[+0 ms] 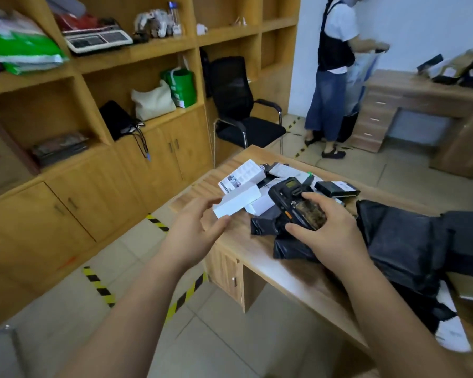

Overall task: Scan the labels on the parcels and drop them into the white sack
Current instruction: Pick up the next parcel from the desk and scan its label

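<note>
Wooden shelves line the wall, holding a scale, a green bag, a cream bag and a black pouch. A black chair stands beside them. A person stands at a far desk.

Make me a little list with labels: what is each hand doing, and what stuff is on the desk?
left hand: open, reaching toward the white box, not clearly touching it
right hand: grips the black scanner
desk: wooden, holds white boxes and black bags
white sack: not in view
other person: stands at the far desk
</note>
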